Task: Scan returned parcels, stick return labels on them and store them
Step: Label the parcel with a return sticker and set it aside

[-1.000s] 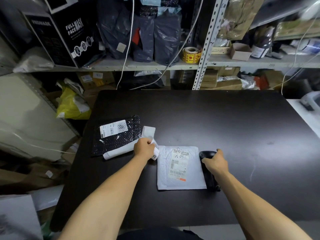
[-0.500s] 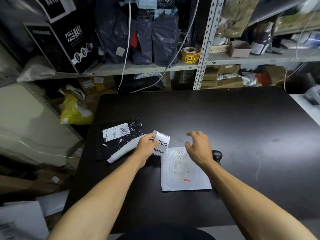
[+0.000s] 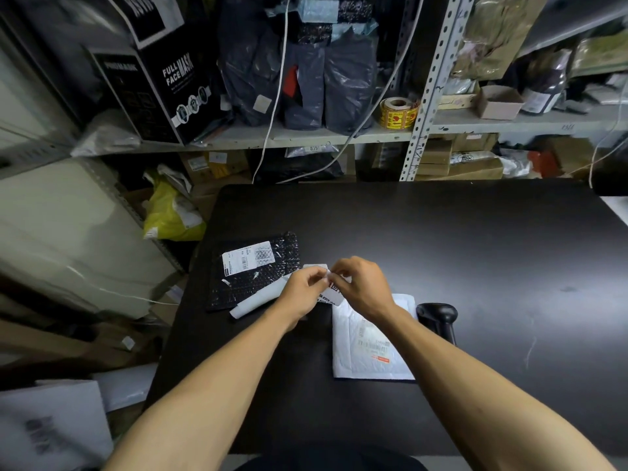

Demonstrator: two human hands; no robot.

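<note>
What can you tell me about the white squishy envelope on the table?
The white padded envelope lies flat on the black table, near the front edge. It looks soft and quilted. A pale printed label with an orange strip is stuck on top. The right arm crosses its upper corner, and the black scanner lies just beside it.

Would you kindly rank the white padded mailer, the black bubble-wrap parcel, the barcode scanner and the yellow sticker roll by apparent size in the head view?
1. and 2. Black bubble-wrap parcel and white padded mailer: they look alike, and the right forearm covers part of the mailer.
3. Barcode scanner.
4. Yellow sticker roll, though it sits farther off on the shelf.
</note>
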